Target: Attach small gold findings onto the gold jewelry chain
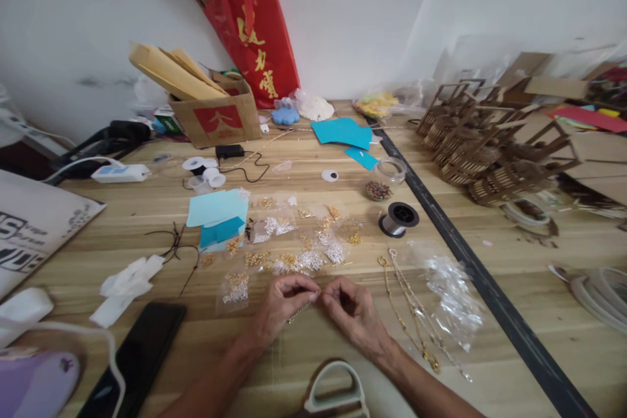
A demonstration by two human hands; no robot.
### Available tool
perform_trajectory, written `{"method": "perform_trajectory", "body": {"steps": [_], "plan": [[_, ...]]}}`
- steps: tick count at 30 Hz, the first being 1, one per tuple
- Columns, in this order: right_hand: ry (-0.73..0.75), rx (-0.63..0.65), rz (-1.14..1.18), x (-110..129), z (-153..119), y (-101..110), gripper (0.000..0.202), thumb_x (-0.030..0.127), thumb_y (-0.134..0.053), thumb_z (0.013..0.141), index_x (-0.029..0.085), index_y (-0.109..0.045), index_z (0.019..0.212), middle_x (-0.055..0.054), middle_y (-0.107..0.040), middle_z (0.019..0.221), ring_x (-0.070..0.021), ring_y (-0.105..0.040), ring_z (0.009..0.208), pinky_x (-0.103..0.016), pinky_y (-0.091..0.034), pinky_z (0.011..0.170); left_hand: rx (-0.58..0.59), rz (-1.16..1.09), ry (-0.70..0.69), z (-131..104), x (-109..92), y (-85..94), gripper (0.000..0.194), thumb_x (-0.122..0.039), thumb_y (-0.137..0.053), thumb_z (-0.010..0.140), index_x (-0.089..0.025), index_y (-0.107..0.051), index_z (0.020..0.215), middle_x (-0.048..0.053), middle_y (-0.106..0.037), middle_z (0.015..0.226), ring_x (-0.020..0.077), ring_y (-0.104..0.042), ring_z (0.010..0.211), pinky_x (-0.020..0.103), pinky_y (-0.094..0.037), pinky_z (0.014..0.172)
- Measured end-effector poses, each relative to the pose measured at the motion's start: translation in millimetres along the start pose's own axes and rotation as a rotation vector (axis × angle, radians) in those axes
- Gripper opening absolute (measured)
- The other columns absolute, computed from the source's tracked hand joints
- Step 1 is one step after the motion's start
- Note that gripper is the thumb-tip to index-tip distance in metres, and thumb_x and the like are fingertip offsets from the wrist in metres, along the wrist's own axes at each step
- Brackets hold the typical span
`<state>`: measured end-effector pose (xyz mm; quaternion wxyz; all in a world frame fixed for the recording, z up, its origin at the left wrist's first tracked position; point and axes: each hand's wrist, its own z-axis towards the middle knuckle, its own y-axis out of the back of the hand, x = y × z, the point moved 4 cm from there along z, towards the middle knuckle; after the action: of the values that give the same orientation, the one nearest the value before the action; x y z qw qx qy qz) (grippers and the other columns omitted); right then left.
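Note:
My left hand [280, 305] and my right hand [354, 315] meet fingertip to fingertip just above the wooden table. A short thin metal chain [300, 312] hangs from the left thumb and finger. The right fingers are pinched beside its end; what lies between them is too small to make out. Beyond the hands are small bags and loose piles of silver findings [309, 261] and gold findings [257, 258]. To the right lie a gold chain [402, 324] and a silver chain [405, 283]. A pale looped handle [361, 394], scissors-like, is nearest to me.
A wire spool [402, 218], a bead jar [379, 191] and clear plastic bags [453, 294] stand or lie right of centre. At left are a black phone [134, 356], white strips [128, 284] and blue cards [215, 209]. Woven baskets [490, 150] stand at the far right.

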<state>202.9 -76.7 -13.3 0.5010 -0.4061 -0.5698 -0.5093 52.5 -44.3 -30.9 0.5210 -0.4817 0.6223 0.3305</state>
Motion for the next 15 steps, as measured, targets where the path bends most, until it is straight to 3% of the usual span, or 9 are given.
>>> {"method": "perform_trajectory", "body": {"steps": [15], "plan": [[0.026,0.013,-0.052,-2.1,0.0,-0.6,0.021,0.031,-0.054,0.087,0.017,-0.054,0.072,0.004,-0.045,0.058,-0.0106,-0.040,0.052,-0.022,-0.029,0.049,-0.026,0.017,-0.014,-1.1,-4.2,-1.0,0.011,-0.025,-0.075,0.064,-0.015,-0.074,0.069,0.004,-0.070,0.069,0.0159,-0.060,0.067,0.024,-0.045,0.063]]}}
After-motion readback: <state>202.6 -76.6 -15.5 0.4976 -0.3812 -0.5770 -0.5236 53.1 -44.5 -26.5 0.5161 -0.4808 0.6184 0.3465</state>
